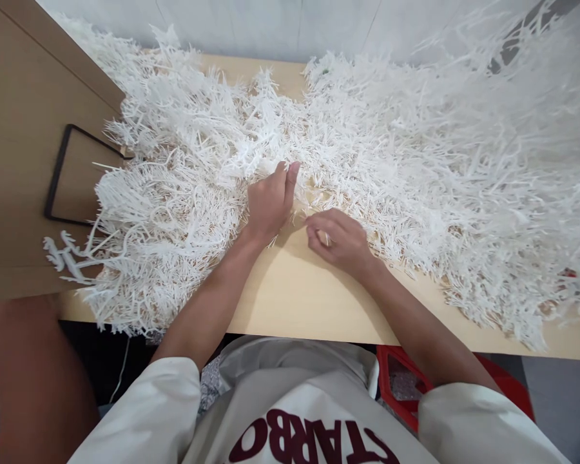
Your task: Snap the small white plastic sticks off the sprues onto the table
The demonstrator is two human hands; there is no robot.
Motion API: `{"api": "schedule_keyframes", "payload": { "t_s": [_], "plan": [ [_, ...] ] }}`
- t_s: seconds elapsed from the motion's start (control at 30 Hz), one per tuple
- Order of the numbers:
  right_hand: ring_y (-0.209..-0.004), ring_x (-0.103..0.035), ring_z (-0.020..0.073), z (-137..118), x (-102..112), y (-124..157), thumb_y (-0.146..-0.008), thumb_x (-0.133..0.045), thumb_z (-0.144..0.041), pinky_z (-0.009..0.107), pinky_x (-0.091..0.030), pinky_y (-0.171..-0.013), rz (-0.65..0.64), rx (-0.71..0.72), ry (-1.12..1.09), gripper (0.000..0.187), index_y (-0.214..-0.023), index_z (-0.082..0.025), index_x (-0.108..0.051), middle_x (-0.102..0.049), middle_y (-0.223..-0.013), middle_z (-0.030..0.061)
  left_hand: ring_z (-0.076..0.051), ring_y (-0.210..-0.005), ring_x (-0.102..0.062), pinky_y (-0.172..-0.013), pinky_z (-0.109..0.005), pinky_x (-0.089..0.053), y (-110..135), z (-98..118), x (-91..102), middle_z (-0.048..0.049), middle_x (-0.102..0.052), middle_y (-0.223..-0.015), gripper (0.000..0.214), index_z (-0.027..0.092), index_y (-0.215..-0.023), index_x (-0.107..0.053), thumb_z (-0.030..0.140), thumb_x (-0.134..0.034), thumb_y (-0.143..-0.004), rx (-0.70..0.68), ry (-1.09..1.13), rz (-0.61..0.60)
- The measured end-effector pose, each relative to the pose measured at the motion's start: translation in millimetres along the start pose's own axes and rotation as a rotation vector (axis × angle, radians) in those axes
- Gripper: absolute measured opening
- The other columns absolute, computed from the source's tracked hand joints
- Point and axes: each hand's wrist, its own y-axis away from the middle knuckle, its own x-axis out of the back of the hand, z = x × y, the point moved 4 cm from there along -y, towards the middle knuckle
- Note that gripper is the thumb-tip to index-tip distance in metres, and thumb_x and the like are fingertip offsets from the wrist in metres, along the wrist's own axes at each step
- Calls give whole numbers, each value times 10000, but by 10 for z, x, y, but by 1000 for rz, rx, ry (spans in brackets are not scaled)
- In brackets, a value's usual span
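Note:
A large heap of thin white plastic branching pieces [367, 148] covers most of the light wooden table [299, 303]. My left hand [270, 200] rests at the heap's near edge, fingers curled and pinched on a white plastic piece. My right hand [341, 240] lies just to its right on the bare wood, fingers bent together; what they hold, if anything, is too small to make out. A small gap in the heap shows the table between the two hands.
A black wire frame [60, 174] lies on a brown wooden panel [19, 129] at the left. A red basket [406, 386] sits under the table's near edge on the right. A white wall runs behind the heap.

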Motion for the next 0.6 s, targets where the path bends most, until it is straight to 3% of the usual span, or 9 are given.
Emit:
{"api": "schedule_keyframes", "payload": {
  "t_s": [0.07, 0.13, 0.23, 0.3, 0.33, 0.5, 0.6],
  "plan": [
    [-851, -624, 147, 157, 69, 2, -840, -577, -149, 304, -524, -718, 109, -140, 12, 297, -1126, -225, -547, -646, -996, 63, -111, -488, -480, -528, -285, -285, 26, 51, 3, -27, -588, -570, 567, 178, -845, -608, 613, -253, -925, -20, -22, -23],
    [-861, -618, 164, 287, 96, 16, -835, -626, -243, 327, -518, -736, 136, -239, 43, 329, -1153, -230, -544, -629, -1044, 76, -107, -491, -480, -528, -284, -281, 43, 86, 9, -32, -598, -589, 565, 173, -834, -603, 586, -234, -941, -57, -56, -31],
    [-813, -610, 153, 374, 43, 37, -848, -625, -358, 323, -483, -759, 9, -291, 102, 265, -1075, -230, -577, -649, -961, 44, -89, -468, -447, -525, -276, -268, 61, 124, -4, -16, -571, -563, 516, 174, -778, -584, 514, -246, -969, -173, -122, -71],
    [-719, -579, 128, 370, 17, 45, -897, -555, -351, 293, -445, -719, -45, -299, 163, 138, -916, -219, -591, -631, -789, 4, -82, -452, -425, -516, -271, -255, 71, 135, -19, 0, -544, -533, 476, 176, -773, -579, 472, -266, -978, -243, -174, -84],
    [-664, -547, 118, 357, 14, 44, -918, -519, -334, 277, -422, -680, -53, -305, 191, 161, -827, -212, -572, -594, -704, -10, -81, -448, -422, -512, -269, -251, 76, 137, -24, 5, -536, -524, 461, 176, -782, -579, 458, -273, -980, -265, -199, -82],
    [-535, -379, 97, 229, -18, -14, -931, -464, -249, 249, -331, -559, -116, -169, 204, 298, -639, -207, -416, -427, -557, -36, -76, -463, -452, -505, -263, -238, 108, 157, -53, 7, -565, -540, 417, 177, -792, -574, 426, -299, -984, -329, -285, -64],
    [-522, -344, 100, 167, -5, -33, -888, -495, -193, 259, -307, -538, -48, -47, 224, 307, -610, -213, -366, -392, -535, -37, -81, -465, -461, -505, -271, -232, 129, 173, -73, -2, -577, -547, 401, 176, -771, -570, 414, -323, -979, -373, -286, -64]
  ]
}}
